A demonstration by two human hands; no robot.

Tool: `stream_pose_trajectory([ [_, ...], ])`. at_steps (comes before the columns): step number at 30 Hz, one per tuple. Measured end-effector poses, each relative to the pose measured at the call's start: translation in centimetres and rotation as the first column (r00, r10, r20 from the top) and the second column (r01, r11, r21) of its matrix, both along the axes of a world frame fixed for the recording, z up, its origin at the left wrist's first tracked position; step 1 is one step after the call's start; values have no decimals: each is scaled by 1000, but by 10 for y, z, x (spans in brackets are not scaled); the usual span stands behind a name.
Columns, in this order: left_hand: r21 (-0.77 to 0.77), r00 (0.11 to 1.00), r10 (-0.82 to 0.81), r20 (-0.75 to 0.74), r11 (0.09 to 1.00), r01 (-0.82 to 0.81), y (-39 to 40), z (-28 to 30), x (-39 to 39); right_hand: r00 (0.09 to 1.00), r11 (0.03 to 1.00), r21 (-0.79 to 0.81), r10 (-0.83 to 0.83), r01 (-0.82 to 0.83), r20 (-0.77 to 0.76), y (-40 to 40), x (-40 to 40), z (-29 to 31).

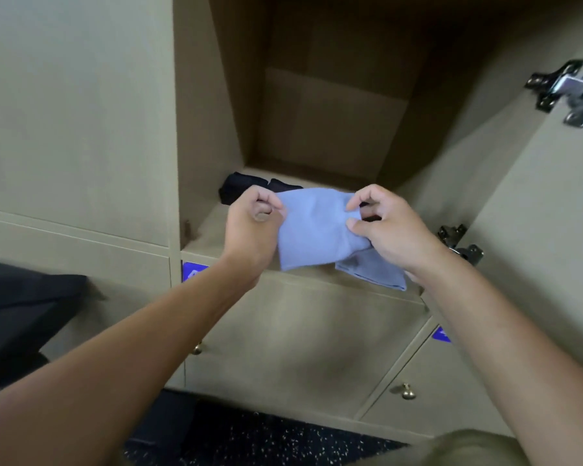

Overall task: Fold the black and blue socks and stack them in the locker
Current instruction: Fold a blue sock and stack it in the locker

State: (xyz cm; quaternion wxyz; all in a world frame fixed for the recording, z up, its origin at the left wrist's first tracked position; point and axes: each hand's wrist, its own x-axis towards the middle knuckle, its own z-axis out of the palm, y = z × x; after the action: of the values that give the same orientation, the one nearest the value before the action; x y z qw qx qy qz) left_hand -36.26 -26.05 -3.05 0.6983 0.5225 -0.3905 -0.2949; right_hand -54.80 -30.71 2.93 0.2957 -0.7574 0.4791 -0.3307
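Pinching a soft blue sock (312,227) at centre frame, both hands work just in front of the open locker (212,129). The left hand (251,227) curls its fingers (266,200) round the sock's left edge, thumb tucked against the knit. The right hand (389,227) grips the right side, its fingers (357,205) bent and nipping the cloth between thumb and forefinger. The sock is a smooth, fine-knit fabric, doubled into a rough rectangle, and a second blue layer (374,269) hangs lower right beneath the right wrist, over the locker's front lip.

Behind the left hand, on the locker floor, lies a black sock bundle (236,188), dark and rounded, partly hidden by the hand and the blue cloth. The locker is matte beige board with a boxy, shadowed interior. Its door (552,196) stands open at the right of the frame, carrying two shiny metal hinges (566,92). Below are closed beige doors with small round brass knobs (407,391) and blue labels (192,271). A dark speckled floor (266,438) shows at the bottom.
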Motion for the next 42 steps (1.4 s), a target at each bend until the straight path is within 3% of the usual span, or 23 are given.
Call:
stream_pose_trajectory([
  [4,47,976,-214,-50,975,216,-16,-2,-13,994,993,-55,-104,105,35,-9,-15,1],
  [9,118,905,-425,-21,898,424,-32,-4,-36,969,968,44,-246,246,10,-25,-31,-5],
  [17,288,934,-329,139,916,280,-75,-10,-63,889,915,41,-380,402,-254,-34,-46,-12],
  [24,339,903,-319,287,916,216,-90,-11,-67,743,910,-36,-361,414,-563,-34,-37,-17],
  [27,354,882,-348,317,906,230,-89,-17,-68,710,914,-12,-323,405,-626,-38,-38,-25],
  [31,349,872,-315,375,919,182,-88,-22,-68,734,916,14,-312,401,-603,-45,-42,-33],
  [38,374,850,-294,437,919,126,-83,-21,-44,885,944,113,-245,312,-395,-55,-41,-45],
  [42,365,855,-298,426,920,139,-83,-23,-37,917,944,136,-245,299,-316,-61,-42,-51],
])
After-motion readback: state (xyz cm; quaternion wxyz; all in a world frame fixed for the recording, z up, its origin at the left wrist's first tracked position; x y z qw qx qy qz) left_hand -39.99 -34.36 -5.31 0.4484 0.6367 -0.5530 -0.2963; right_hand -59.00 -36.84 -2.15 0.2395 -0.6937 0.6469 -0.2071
